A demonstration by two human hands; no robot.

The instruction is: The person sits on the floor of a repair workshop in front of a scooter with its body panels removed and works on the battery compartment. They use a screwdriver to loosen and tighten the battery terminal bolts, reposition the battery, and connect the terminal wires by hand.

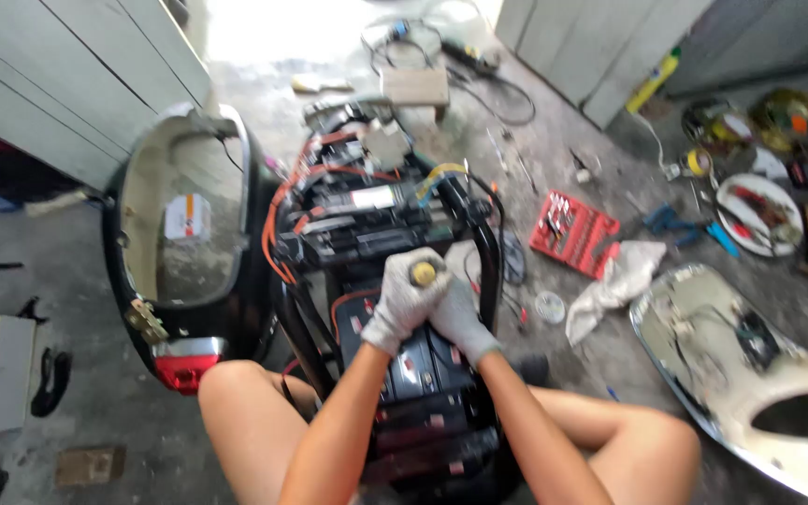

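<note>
Both my hands wear light grey work gloves and meet over the open frame of a scooter (367, 224). My left hand (406, 297) is wrapped around a tool with a yellow handle end (423, 274), likely a screwdriver, pointing down into the frame. My right hand (460, 318) is pressed against the left hand and the same handle from the right. Under the hands lie black battery blocks (413, 374) with red labels, orange cables (278, 238) and black frame tubes. The tool's tip is hidden by my hands.
A removed black body shell with a red tail light (180, 224) lies to the left. A red socket set (572, 232), a white rag (614, 281), a cream body panel (750, 365) and scattered tools sit on the concrete floor at right. My bare knees frame the scooter.
</note>
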